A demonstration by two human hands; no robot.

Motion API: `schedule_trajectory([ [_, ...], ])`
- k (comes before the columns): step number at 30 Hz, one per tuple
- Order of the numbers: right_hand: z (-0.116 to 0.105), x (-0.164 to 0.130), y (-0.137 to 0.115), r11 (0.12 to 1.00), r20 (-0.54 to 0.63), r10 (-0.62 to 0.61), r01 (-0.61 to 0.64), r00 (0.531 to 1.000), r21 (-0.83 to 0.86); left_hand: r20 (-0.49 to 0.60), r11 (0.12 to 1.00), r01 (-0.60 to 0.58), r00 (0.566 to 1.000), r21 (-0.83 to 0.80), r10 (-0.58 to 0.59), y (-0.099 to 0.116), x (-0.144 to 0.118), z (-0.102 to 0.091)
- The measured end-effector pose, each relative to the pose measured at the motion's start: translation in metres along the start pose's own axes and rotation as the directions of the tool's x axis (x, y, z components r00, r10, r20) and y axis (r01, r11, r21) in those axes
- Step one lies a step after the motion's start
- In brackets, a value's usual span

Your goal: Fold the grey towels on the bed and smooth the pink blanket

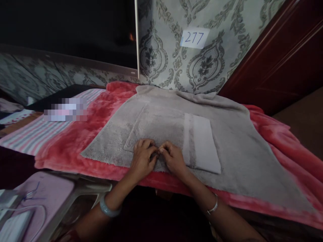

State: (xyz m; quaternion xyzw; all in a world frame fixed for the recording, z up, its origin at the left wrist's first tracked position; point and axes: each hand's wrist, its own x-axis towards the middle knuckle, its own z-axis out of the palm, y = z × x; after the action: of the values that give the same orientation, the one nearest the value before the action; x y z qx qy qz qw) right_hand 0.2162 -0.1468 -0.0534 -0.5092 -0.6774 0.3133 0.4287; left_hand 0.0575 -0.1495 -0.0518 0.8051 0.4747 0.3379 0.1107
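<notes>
A small grey towel [161, 124] with a white band at its right end lies flat on a larger grey cloth [239, 148]. My left hand [144, 158] rests over the small towel's near edge, fingers bent and thumb drawn in. Close beside it, my right hand [173, 158] pinches with thumb and forefinger. The fingertips of both hands nearly meet above the towel. Whatever sits between them is too small or too covered to make out.
Beneath the cloth spreads a red plush blanket [83, 137]. A striped cloth [32, 136] lies to the left, under a blurred-out patch. Behind are a dark television [68, 30] and a wall with a paper marked 277 [194, 37]. A pink stool [47, 188] stands at lower left.
</notes>
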Motion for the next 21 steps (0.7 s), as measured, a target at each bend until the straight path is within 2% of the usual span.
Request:
schedule_trajectory([
  [5,-0.001,0.001,0.0,0.998,0.006,0.011,-0.011,1.0,0.058,-0.007,1.0,0.012,1.0,0.006,-0.012,0.001,0.001,0.002],
  [8,-0.006,0.001,-0.004,0.979,0.09,0.053,-0.069,0.995,0.191,-0.004,1.0,0.007,1.0,0.017,-0.007,0.001,0.001,0.002],
  [12,-0.021,-0.012,-0.017,0.91,0.189,0.098,-0.165,0.977,0.381,-0.001,1.0,-0.023,1.0,-0.013,0.023,-0.003,-0.002,0.0],
  [14,-0.034,-0.028,-0.023,0.906,0.176,0.124,-0.184,0.977,0.382,0.004,0.999,-0.041,0.999,-0.035,0.041,-0.006,-0.003,-0.002],
  [17,-0.058,-0.063,-0.024,0.955,0.081,0.154,-0.17,0.985,0.245,0.018,0.997,-0.071,0.997,-0.037,0.072,-0.011,-0.005,-0.006],
  [19,-0.075,-0.093,-0.017,0.964,0.023,0.195,-0.196,0.98,0.179,0.023,0.993,-0.115,0.993,-0.003,0.115,-0.013,-0.005,-0.008],
  [21,-0.091,-0.125,-0.005,0.951,0.003,0.277,-0.275,0.961,0.144,0.026,0.98,-0.19,0.982,0.065,0.189,-0.014,-0.004,-0.011],
])
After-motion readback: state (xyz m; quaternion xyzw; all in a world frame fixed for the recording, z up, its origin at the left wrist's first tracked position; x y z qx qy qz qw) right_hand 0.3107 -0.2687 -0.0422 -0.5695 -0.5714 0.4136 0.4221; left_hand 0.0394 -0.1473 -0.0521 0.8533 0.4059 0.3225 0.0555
